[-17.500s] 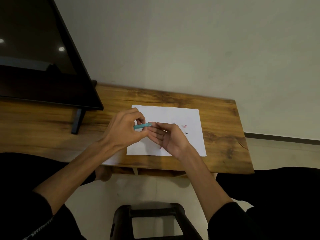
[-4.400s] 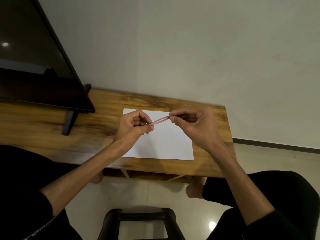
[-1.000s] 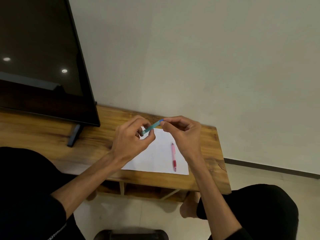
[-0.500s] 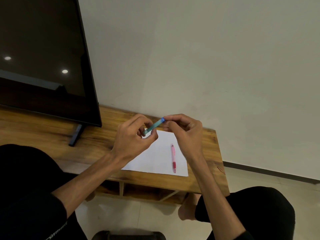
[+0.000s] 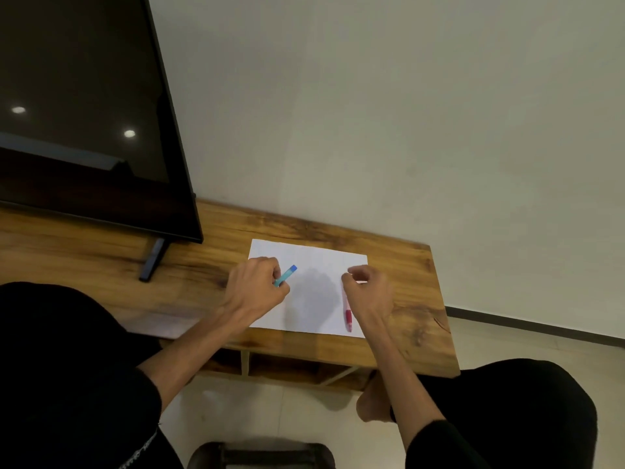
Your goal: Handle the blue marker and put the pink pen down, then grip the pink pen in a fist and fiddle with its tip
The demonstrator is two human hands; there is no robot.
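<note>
A teal pen with a blue cap [image 5: 285,275] is gripped by the left hand [image 5: 256,288] over a white paper sheet [image 5: 313,262] — the right hand [image 5: 367,292], fingers curled, is held above a pink pen [image 5: 348,319] lying there.

A wooden table [image 5: 419,336] runs along the pale wall [image 5: 389,113], and everything else sits around it. On its left end stands a big dark television [image 5: 77,106], propped on a thin black leg [image 5: 153,260] planted on the wood, with two small round lights reflecting in the screen. Under the table's front edge there are open shelf compartments [image 5: 280,365], below that a light tiled floor [image 5: 270,414], and right at the bottom edge of the view, in front of the table, the top of a dark stool [image 5: 260,455] peeks in.
</note>
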